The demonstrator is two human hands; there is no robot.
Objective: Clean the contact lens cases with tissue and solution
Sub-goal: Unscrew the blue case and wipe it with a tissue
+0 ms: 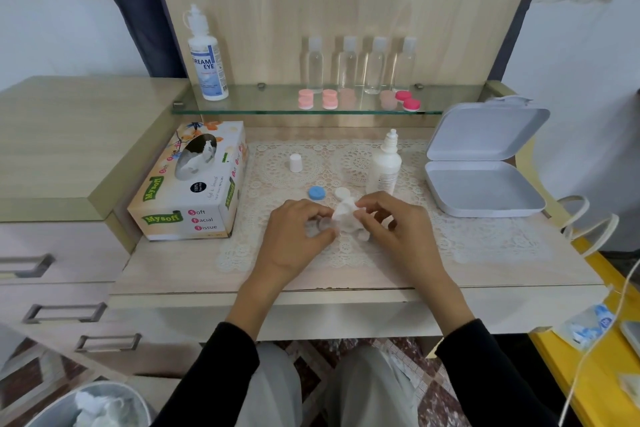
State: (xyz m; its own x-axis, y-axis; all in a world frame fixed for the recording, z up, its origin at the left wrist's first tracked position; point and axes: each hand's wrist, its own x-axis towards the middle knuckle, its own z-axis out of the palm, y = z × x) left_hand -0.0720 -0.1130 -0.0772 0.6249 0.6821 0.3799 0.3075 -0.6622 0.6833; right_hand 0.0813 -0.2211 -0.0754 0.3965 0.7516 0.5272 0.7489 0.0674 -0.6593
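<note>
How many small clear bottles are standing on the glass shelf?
4. All stand in one row on the glass shelf: the leftmost bottle, the second, the third, the rightmost. None appears hidden.

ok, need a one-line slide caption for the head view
Left hand holds a clear contact lens case, right hand pinches tissue against it; blue cap and solution bottle nearby.

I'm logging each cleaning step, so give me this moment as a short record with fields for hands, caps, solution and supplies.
left hand: left hand grips a clear lens case
right hand: right hand pinches a tissue at the case
caps: blue cap and white cap lie on the lace mat
solution: solution bottle upright, uncapped; bottle cap stands apart
supplies: tissue box at left; white box open at right
</note>
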